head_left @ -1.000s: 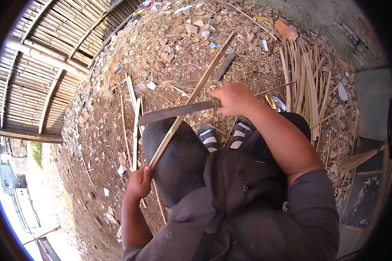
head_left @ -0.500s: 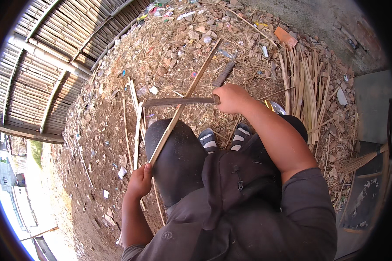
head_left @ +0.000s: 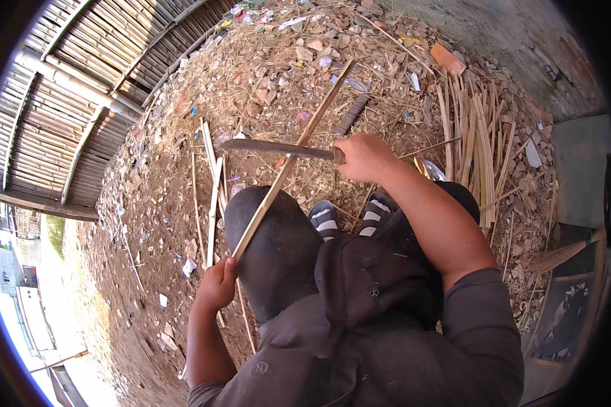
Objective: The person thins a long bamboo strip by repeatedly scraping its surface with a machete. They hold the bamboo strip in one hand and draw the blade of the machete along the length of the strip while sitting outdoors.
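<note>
A long, narrow bamboo strip point(head_left: 265, 201) slants across my left knee, its far end raised over the ground. My left hand point(head_left: 218, 283) is closed on its near end, thumb along the top. In my right hand point(head_left: 365, 157) I grip the handle of a machete point(head_left: 282, 148), whose dark, slightly curved blade points left. The blade crosses the strip past my knee; whether it bites into the wood I cannot tell. Several pale strips point(head_left: 212, 217) lie on the ground left of my knee.
A big bundle of split bamboo strips point(head_left: 480, 142) lies at the right, below a grey wall point(head_left: 509, 41). Beyond my feet lies a dark ribbed cylinder point(head_left: 352, 114). A bamboo slat fence point(head_left: 61, 129) stands at the upper left. Stones and litter cover the ground.
The machete has turned slightly, its tip shifting up, away from me. The strip's far end has swung a little to the right. My left hand has hardly moved.
</note>
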The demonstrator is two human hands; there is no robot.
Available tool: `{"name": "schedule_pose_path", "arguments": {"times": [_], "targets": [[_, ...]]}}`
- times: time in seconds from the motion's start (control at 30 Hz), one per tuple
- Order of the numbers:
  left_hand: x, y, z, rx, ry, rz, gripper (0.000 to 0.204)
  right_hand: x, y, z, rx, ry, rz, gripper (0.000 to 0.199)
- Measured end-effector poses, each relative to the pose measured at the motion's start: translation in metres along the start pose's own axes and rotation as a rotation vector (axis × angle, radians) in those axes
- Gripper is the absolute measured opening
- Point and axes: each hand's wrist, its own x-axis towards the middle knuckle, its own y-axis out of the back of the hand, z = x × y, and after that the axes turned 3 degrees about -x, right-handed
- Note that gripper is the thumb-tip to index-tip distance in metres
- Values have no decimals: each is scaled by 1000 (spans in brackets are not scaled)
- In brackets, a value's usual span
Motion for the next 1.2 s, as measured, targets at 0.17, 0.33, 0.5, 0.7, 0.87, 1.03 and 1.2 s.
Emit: {"name": "schedule_pose_path", "arguments": {"times": [0.17, 0.33, 0.5, 0.7, 0.87, 1.03, 1.2], "targets": [[-1, -13, -19, -22, -161, 105, 52, 12, -4, 34, 159, -55, 28, 16], [1, -1, -1, -18, -78, 43, 50, 11, 6, 37, -1, -91, -27, 17], [-5, -9, -17, 67, -194, 147, 47, 6, 2, -3, -21, 79, -13, 21], [-1, -2, -5, 54, -123, 108, 44, 9, 11, 32, 35, -82, 17, 19], [-3, -10, -17, 105, -252, 187, 42, -6, 9, -13, -152, 223, 9, 15], [-11, -5, -24, 88, -202, 146, 40, 2, 41, 36, 54, -143, -42, 26], [-12, -2, -20, 98, -149, 126, 39, -9, 16, -5, -69, 15, -120, 17]]}}
